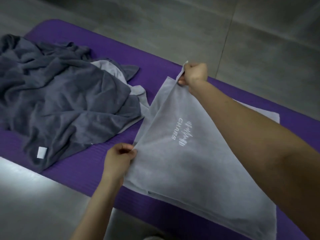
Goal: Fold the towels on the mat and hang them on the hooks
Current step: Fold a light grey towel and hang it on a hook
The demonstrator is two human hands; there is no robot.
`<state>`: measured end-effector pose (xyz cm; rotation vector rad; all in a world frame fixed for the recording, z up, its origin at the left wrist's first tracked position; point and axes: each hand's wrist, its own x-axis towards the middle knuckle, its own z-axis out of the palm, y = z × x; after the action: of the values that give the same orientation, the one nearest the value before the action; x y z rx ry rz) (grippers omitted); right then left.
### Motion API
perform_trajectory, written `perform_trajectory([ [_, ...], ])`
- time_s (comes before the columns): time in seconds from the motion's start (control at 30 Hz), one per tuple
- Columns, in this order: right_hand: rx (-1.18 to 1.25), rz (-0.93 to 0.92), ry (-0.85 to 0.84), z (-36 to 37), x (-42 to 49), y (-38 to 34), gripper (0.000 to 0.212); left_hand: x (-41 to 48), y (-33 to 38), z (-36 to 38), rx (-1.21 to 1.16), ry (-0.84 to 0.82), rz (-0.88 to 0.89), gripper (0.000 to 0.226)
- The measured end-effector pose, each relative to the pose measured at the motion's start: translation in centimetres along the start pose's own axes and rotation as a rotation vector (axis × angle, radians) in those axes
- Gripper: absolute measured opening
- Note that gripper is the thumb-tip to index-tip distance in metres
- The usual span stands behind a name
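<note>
Head view shows the light grey towel (181,161) stretched between your two hands. One edge is lifted off the purple mat (155,70), and the lower part lies on the mat beneath your right forearm. Your left hand (119,158) pinches the near corner of that raised edge, fingers curled tight on the cloth. Your right hand (194,73) grips the far corner in a closed fist, with a bit of fabric poking out above the knuckles. The embroidered logo (181,134) faces up between your hands, a little toward your right arm. A second layer of the same cloth shows under the raised one, past your right forearm and along the edge near your left wrist. From that I judge you are partway through a fold on this towel, not finished with it.

Out beyond your left hand, a dark grey towel (60,101) lies crumpled in a heap on the mat, with a white label (42,152) near its closest corner. A paler towel (110,66) peeks from under that heap, between it and your right hand. Both look unfolded. The grey tiled floor (242,32) surrounds the mat, beyond your right hand and beside your left forearm.

No hooks are in view, so nothing shows as hung. By my reading you are early: one towel mid-fold, at least two more to fold, and all the hanging left.
</note>
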<state>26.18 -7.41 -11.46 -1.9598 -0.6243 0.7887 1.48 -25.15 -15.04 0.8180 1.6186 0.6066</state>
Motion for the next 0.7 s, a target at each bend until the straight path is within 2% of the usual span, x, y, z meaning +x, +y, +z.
perform_trajectory([
  [0.13, 0.092, 0.128, -0.074, 2.4, -0.5, 2.2, 0.033, 1.2, -2.5, 0.1, 0.263, 0.107, 0.119, 0.008],
  [0.23, 0.087, 0.185, -0.222, 3.6, -0.5, 4.2, 0.017, 1.7, -3.5, -0.4, 0.386, 0.111, 0.192, 0.007],
  [0.33, 0.178, 0.265, -0.371, 3.7, -1.0, 5.2, 0.034, 1.6, -4.0, -1.0, 0.449, 0.074, 0.257, 0.004],
  [0.43, 0.162, 0.219, -0.424, 2.5, -1.4, 5.3, 0.041, 1.5, -4.4, -1.6, 0.516, 0.071, 0.315, 0.004],
  [0.57, 0.198, 0.109, -0.334, -1.1, -3.0, 5.8, 0.042, 1.5, -4.6, -1.8, 0.656, 0.168, 0.376, 0.013],
  [0.7, 0.083, -0.015, -0.131, -8.9, -6.4, 9.4, 0.036, 0.6, -3.9, 0.0, 0.85, 0.246, 0.767, 0.015],
])
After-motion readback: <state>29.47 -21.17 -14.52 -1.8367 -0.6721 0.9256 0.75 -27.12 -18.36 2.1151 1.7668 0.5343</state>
